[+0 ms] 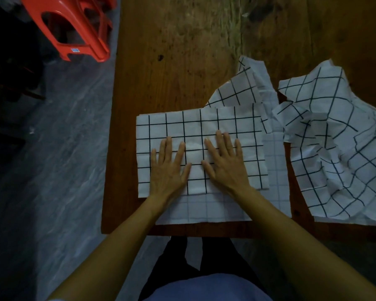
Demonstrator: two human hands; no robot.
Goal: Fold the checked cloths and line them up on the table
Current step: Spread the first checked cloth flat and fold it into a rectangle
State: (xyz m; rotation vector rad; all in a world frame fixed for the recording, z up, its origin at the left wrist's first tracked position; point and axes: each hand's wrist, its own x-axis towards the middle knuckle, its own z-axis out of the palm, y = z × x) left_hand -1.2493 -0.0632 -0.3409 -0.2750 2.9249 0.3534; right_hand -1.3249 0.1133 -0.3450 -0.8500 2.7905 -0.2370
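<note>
White cotton-like fabric with a black grid, the folded cloth (200, 131) lies flat near the front left corner of the wooden worktop (172, 61), and both hands rest on it with fingers straight and spread. The left hand (168, 168) and the right hand (226, 164) sit side by side, close but apart, palms down, neither one pinching or gripping anything. Its doubled upper layer runs long from left to right, its grid lines square to the front edge of the worktop; a paler single layer shows below and to the right of it. It looks thin, light and limp, so it should crease easily and hold no shape by itself; it may also slide on the smooth wood if pushed sideways. Corners or a folded edge seem the best places to take hold, one in each hand. A second cloth (334, 148) lies crumpled to the right, just beside the first, its grid running slantwise, with no clear long axis. A red plastic stool (78, 25) stands on the floor to the left.
</note>
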